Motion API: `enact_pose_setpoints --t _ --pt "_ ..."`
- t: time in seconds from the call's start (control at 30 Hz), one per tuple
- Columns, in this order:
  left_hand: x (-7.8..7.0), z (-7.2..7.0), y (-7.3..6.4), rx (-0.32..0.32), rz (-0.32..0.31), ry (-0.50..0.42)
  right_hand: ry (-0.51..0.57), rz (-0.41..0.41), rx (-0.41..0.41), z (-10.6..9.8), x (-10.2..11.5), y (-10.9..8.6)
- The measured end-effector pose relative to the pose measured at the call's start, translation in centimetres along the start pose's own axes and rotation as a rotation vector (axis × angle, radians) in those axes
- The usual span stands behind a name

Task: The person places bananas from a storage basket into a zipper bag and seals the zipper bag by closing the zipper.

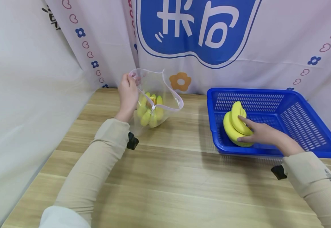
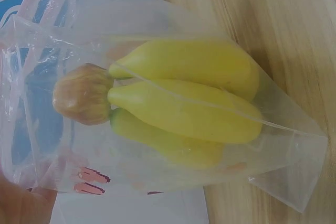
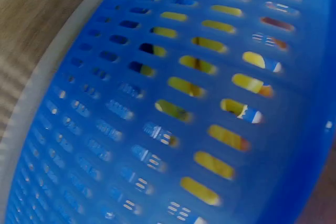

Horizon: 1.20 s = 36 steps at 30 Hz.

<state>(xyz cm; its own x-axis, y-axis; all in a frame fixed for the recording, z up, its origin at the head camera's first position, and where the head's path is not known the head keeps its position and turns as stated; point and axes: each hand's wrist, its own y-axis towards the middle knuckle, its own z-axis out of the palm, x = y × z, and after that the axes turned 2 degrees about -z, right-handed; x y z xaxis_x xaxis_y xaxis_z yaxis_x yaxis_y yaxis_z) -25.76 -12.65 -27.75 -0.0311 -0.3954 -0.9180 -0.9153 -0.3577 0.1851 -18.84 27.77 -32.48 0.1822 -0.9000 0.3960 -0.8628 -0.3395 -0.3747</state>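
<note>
My left hand (image 1: 128, 95) pinches the pinkish zip rim of a clear plastic zip bag (image 1: 169, 90), whose mouth is spread wide above the table. Inside it sits a bunch of short yellow bananas (image 2: 184, 108) with its brownish stem (image 2: 84, 94) toward the bag's mouth. Over the blue basket, my right hand (image 1: 263, 134) has its thumb and index finger on either side of a larger bunch of bananas (image 1: 234, 126) at the basket's left end. The right wrist view shows yellow only through the basket's slots; the hand itself is hidden there.
The blue slotted basket (image 1: 296, 95) stands on the right of the wooden table (image 1: 165, 183), its raised wall around the right hand. Behind hangs a white printed cloth (image 1: 279, 41) with a blue emblem; another white cloth (image 1: 26, 95) borders the left side.
</note>
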Motion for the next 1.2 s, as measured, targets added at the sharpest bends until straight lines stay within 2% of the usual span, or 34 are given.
enact_pose_setpoints --t 0.13,0.3,0.53,0.77,1.2 --pt "-0.2 0.0 -0.1 0.008 -0.016 -0.019 0.000 -0.015 0.039 0.4 -0.3 0.0" --pt "-0.2 0.1 -0.1 0.016 -0.022 -0.045 -0.076 -0.007 0.043 0.7 -0.3 0.2" --pt "-0.2 0.3 0.0 0.031 -0.019 -0.059 -0.131 -0.016 -0.080 1.0 0.0 0.8" --pt "-0.1 0.3 0.0 0.042 -0.019 -0.067 -0.113 0.081 -0.175 0.5 0.3 0.9" --pt "-0.1 0.4 -0.1 0.047 -0.003 -0.064 -0.081 0.055 -0.233 -1.2 1.1 -0.5"
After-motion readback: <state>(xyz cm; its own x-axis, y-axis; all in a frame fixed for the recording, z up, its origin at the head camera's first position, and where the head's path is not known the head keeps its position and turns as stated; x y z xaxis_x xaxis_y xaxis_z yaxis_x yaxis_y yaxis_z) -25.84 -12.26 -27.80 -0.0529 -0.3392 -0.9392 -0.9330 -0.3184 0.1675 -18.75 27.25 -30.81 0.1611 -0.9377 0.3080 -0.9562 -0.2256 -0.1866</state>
